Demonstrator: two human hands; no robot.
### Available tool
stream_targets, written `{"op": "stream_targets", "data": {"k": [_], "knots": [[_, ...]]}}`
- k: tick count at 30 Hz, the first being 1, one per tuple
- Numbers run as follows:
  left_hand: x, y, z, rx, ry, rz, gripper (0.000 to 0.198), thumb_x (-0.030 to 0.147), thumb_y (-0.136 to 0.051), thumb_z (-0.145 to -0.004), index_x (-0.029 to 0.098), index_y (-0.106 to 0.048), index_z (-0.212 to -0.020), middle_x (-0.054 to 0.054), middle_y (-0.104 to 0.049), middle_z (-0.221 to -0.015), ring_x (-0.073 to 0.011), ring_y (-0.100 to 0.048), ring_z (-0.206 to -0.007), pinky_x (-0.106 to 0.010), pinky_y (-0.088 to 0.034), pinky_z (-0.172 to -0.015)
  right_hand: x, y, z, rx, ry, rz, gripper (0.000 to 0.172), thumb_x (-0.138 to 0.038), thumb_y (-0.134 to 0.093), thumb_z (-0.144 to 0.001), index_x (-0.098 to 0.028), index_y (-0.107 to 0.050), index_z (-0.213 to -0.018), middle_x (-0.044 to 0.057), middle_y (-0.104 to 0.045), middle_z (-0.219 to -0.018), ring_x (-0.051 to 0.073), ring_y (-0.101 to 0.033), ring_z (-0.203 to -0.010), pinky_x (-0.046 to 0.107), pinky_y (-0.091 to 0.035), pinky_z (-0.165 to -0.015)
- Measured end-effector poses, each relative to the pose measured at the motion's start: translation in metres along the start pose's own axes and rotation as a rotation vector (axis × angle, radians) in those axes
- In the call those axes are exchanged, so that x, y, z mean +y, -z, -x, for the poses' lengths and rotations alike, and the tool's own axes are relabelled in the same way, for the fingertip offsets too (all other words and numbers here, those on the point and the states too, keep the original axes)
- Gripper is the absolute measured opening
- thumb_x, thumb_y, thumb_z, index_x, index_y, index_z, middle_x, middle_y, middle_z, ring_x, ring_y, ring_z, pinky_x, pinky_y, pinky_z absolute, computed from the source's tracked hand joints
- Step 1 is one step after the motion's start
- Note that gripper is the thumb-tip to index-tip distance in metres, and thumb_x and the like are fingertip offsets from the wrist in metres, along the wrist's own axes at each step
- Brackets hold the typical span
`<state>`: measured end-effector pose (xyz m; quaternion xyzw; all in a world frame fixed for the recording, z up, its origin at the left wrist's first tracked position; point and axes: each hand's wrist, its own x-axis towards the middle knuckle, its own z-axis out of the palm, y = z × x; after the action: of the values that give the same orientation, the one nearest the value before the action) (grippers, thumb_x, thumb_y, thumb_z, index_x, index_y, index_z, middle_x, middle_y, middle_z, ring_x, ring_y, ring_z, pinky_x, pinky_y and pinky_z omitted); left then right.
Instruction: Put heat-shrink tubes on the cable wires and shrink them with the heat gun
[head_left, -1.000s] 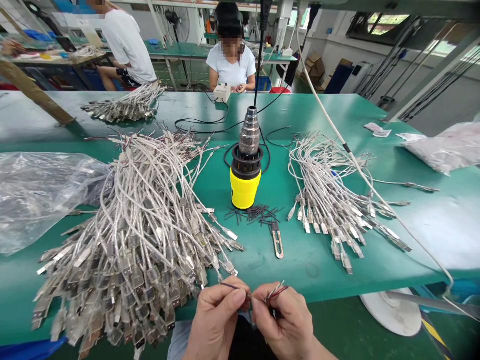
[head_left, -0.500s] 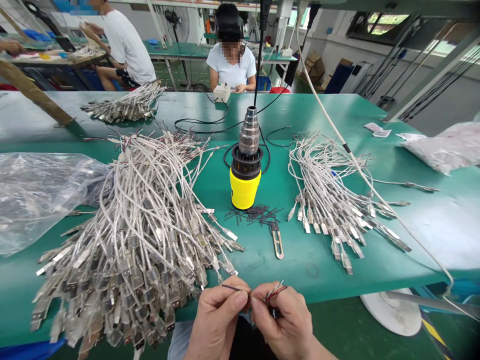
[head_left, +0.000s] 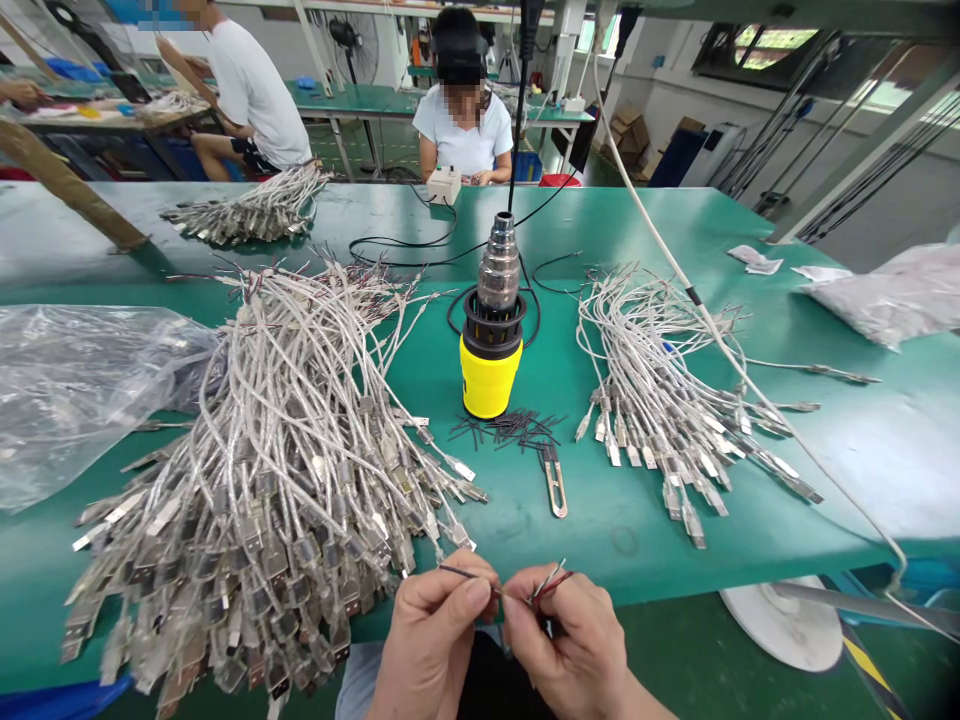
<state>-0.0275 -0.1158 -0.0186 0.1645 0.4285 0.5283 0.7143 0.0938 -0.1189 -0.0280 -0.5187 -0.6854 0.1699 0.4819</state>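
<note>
At the table's front edge, my left hand [head_left: 439, 625] pinches a thin black tube [head_left: 456, 572] between thumb and forefinger. Close beside it, my right hand [head_left: 566, 630] is closed on a cable end, whose thin red, white and black wires [head_left: 551, 583] stick out above the fingers. The two sets of fingertips nearly meet, and a fine strand spans the small gap. The rest of the cable is mostly hidden under my right hand. Ahead lie loose black tubes [head_left: 517, 428] and a pair of thread snips [head_left: 554, 482].
A yellow hot-air gun [head_left: 491, 370] stands nozzle up mid-table. USB cables form a large heap [head_left: 300, 470] at left and a smaller pile [head_left: 660, 390] at right. A white cord [head_left: 652, 220] hangs across the right side. A plastic bag [head_left: 82, 390] lies far left. Two people sit beyond.
My left hand has shifted slightly left with the black tube, so the gap between the fingertips is a little wider. My right hand is almost still.
</note>
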Motion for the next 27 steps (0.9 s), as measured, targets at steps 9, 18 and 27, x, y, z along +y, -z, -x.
{"op": "stream_targets", "data": {"k": [9, 18, 27], "knots": [[0.000, 0.000, 0.000, -0.001, -0.016, -0.029, 0.020, 0.024, -0.078, -0.064, 0.017, -0.069, -0.048, 0.000, -0.058, -0.061, -0.0120, -0.050, -0.065, -0.023, -0.041, -0.065, -0.002, 0.003, -0.003, -0.034, 0.013, 0.048, 0.015, -0.018, -0.052, -0.081, -0.022, -0.056, -0.067, -0.007, -0.063, -0.050, 0.007, -0.055, -0.038, 0.017, -0.040, -0.049], [-0.001, 0.003, -0.001, -0.030, -0.007, -0.052, 0.017, 0.024, -0.077, -0.066, 0.018, -0.070, -0.051, 0.000, -0.059, -0.063, -0.0121, -0.050, -0.067, -0.023, -0.042, -0.066, -0.006, 0.004, -0.011, -0.031, 0.025, 0.064, 0.017, -0.016, -0.051, -0.081, -0.021, -0.057, -0.066, -0.006, -0.060, -0.043, 0.007, -0.054, -0.035, 0.016, -0.040, -0.045], [0.001, 0.000, -0.001, -0.003, 0.007, -0.029, 0.018, 0.023, -0.077, -0.065, 0.016, -0.069, -0.051, -0.001, -0.058, -0.062, -0.0129, -0.049, -0.065, -0.024, -0.041, -0.062, 0.001, 0.000, -0.003, -0.071, -0.071, -0.046, 0.016, -0.016, -0.051, -0.080, -0.020, -0.056, -0.065, -0.005, -0.057, -0.042, 0.008, -0.050, -0.035, 0.016, -0.039, -0.043]]}}
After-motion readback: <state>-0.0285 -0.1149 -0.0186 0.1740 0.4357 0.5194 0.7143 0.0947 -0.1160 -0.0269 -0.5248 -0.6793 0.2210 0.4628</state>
